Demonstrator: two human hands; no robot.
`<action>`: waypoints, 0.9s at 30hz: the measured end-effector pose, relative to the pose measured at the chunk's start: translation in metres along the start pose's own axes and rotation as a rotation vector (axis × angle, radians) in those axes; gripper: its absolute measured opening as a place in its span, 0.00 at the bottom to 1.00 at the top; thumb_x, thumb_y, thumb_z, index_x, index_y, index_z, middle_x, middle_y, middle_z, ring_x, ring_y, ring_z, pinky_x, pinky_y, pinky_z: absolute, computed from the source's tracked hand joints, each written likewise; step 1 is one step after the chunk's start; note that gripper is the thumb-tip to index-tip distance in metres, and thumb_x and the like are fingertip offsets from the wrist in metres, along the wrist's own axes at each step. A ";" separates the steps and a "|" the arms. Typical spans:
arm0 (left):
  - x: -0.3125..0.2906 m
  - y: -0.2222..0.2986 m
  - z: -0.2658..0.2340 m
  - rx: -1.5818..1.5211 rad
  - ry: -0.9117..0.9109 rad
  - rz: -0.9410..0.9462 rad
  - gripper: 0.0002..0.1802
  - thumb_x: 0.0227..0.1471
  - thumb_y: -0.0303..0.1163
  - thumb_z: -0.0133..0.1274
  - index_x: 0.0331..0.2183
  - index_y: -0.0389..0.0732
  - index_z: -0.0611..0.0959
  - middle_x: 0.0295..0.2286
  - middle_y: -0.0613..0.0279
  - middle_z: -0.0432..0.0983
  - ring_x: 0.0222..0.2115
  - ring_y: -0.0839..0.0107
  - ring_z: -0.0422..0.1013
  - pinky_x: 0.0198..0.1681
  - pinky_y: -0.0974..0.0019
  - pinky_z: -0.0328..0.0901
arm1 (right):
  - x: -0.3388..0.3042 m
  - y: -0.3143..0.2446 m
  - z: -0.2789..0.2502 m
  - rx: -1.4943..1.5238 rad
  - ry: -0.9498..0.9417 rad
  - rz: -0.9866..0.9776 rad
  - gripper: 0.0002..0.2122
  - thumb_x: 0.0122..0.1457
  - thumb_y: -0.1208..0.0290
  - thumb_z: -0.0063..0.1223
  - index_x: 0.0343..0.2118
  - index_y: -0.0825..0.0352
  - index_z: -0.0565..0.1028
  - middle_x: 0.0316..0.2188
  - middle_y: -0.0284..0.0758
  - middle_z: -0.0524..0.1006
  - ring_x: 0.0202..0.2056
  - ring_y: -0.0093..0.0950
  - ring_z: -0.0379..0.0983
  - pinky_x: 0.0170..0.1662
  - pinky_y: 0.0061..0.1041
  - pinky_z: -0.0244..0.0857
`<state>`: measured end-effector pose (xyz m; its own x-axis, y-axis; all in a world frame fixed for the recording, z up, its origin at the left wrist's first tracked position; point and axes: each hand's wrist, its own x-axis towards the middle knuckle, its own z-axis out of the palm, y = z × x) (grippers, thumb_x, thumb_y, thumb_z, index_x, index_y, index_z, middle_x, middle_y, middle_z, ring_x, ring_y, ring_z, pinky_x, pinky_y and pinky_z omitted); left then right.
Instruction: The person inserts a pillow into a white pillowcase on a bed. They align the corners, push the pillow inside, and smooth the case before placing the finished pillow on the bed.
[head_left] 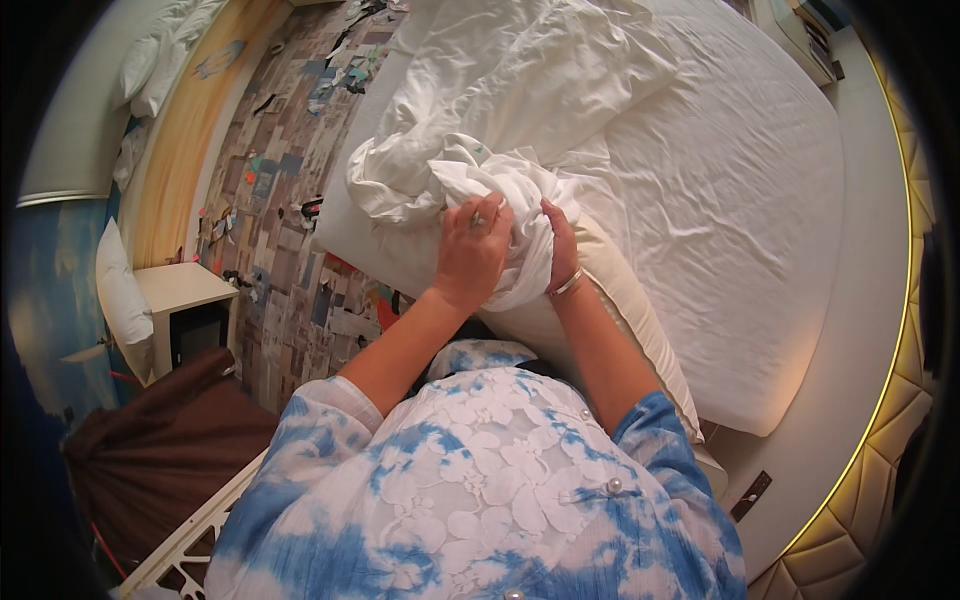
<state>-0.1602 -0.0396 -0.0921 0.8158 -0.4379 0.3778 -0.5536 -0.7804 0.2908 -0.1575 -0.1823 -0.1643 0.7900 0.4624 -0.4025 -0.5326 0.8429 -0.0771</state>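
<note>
At the bed's (720,200) near edge, left hand (470,252) and right hand (563,245) clutch crumpled white cloth (528,250) by a plump cream pillow (613,276); left of the bed, a boxy cabinet (180,285) holds something black (198,335)!

no readable text, labels, numbers, signs

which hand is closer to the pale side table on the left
Left. Both are to the right of the pale side table: the left hand holds the left side of the bunched white cloth; the right hand is at its right side, farther away.
</note>
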 end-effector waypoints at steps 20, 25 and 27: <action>-0.012 -0.008 0.014 -0.150 0.027 0.016 0.11 0.44 0.24 0.56 0.33 0.37 0.75 0.33 0.55 0.70 0.40 0.55 0.67 0.46 0.57 0.61 | 0.001 -0.008 -0.007 0.020 0.036 -0.042 0.23 0.61 0.55 0.37 0.50 0.68 0.70 0.42 0.39 0.77 0.41 0.35 0.74 0.50 0.33 0.66; -0.012 -0.015 0.024 -0.112 0.014 0.009 0.11 0.44 0.24 0.56 0.34 0.37 0.76 0.32 0.57 0.71 0.37 0.57 0.68 0.43 0.58 0.62 | 0.006 -0.007 -0.008 0.021 -0.005 -0.048 0.23 0.62 0.55 0.36 0.51 0.67 0.70 0.43 0.40 0.76 0.43 0.35 0.74 0.51 0.33 0.65; -0.011 -0.013 0.025 -0.164 0.070 0.013 0.11 0.43 0.24 0.55 0.34 0.37 0.77 0.32 0.57 0.71 0.36 0.57 0.68 0.43 0.57 0.62 | 0.002 -0.007 0.003 0.042 -0.004 -0.055 0.23 0.62 0.55 0.35 0.50 0.67 0.70 0.43 0.40 0.76 0.43 0.36 0.73 0.51 0.33 0.65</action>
<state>-0.1576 -0.0361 -0.1216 0.7983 -0.4108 0.4405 -0.5882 -0.6892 0.4232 -0.1508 -0.1867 -0.1616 0.8190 0.4161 -0.3951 -0.4752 0.8778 -0.0604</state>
